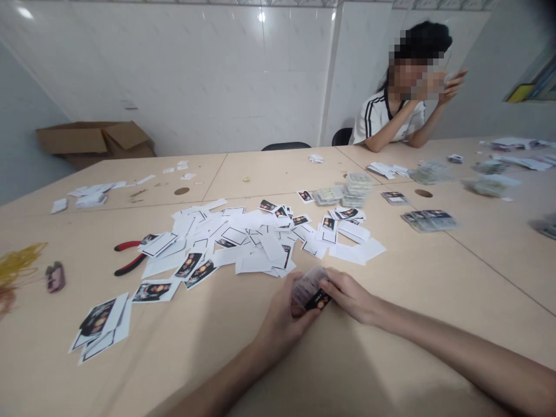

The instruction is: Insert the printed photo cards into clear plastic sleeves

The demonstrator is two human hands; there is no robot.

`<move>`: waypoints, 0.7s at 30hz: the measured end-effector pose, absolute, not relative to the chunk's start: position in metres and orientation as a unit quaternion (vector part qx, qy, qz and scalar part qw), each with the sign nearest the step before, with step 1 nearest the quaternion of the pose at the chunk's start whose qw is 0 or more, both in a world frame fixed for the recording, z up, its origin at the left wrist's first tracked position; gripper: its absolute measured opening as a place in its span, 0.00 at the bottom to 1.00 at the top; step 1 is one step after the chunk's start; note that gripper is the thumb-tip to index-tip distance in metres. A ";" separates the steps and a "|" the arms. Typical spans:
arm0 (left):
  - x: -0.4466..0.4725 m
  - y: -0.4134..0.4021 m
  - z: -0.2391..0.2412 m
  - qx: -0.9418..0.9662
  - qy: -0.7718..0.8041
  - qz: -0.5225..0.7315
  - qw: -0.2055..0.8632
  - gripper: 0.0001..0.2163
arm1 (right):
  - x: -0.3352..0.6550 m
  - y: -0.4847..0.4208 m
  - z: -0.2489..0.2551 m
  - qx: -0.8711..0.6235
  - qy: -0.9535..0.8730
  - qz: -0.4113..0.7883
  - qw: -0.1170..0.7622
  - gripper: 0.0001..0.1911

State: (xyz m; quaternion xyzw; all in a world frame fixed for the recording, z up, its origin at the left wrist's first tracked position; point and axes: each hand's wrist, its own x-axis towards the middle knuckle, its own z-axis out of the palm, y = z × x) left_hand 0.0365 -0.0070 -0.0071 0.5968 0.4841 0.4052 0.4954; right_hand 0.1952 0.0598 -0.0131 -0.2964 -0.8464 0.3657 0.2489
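Between my two hands, just above the near part of the table, is a small clear plastic box (pixel 309 285) with a black printed card at its lower right side. My left hand (pixel 284 313) is closed round the box's left and near sides. Gripping its right edge is my right hand (pixel 347 292), with the thumb over the printed card. What the box contains cannot be made out. Just beyond my hands lies a wide loose pile of white cards (pixel 247 231), some face up with a black print and an orange glow.
Red-handled pliers (pixel 130 258) touch the pile's left side. A small stack of printed cards (pixel 104 324) lies near left, rubber bands (pixel 17 263) at far left. Clear boxes (pixel 356 188) stand stacked beyond the pile. Across the table sits a person (pixel 395 116); a cardboard box (pixel 95 142) stands behind.
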 end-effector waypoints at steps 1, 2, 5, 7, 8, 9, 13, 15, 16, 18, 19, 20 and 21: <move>0.036 -0.007 -0.007 0.597 0.485 0.405 0.495 0.19 | 0.195 0.061 -0.012 -0.294 -0.844 0.373 0.248 0.20; 0.036 -0.008 -0.007 0.598 0.482 0.405 0.496 0.19 | 0.196 0.061 -0.012 -0.291 -0.840 0.383 0.249 0.21; 0.037 -0.008 -0.006 0.599 0.459 0.420 0.504 0.17 | 0.196 0.063 -0.009 -0.273 -0.825 0.422 0.259 0.22; 0.038 -0.008 -0.006 0.599 0.440 0.437 0.507 0.16 | 0.195 0.064 -0.009 -0.262 -0.815 0.442 0.267 0.22; 0.038 -0.008 -0.005 0.596 0.433 0.445 0.508 0.15 | 0.195 0.064 -0.009 -0.261 -0.810 0.451 0.270 0.21; 0.038 -0.008 -0.005 0.593 0.431 0.451 0.508 0.15 | 0.195 0.065 -0.011 -0.266 -0.801 0.462 0.272 0.20; 0.037 -0.008 -0.005 0.606 0.501 0.426 0.448 0.12 | 0.195 0.069 -0.018 -0.307 -0.741 0.524 0.285 0.16; 0.036 -0.009 -0.007 0.621 0.546 0.395 0.400 0.11 | 0.196 0.070 -0.021 -0.319 -0.728 0.531 0.294 0.17; 0.035 -0.010 -0.008 0.626 0.558 0.385 0.385 0.11 | 0.196 0.070 -0.022 -0.322 -0.729 0.523 0.300 0.18; 0.035 -0.010 -0.010 0.633 0.560 0.378 0.378 0.14 | 0.196 0.069 -0.021 -0.325 -0.743 0.498 0.308 0.18; 0.035 -0.010 -0.009 0.638 0.554 0.378 0.379 0.17 | 0.197 0.068 -0.019 -0.322 -0.754 0.483 0.308 0.18; 0.035 -0.010 -0.009 0.644 0.546 0.379 0.379 0.21 | 0.197 0.067 -0.017 -0.316 -0.766 0.469 0.306 0.18; 0.034 -0.010 -0.007 0.651 0.538 0.378 0.378 0.25 | 0.197 0.066 -0.015 -0.308 -0.778 0.458 0.300 0.18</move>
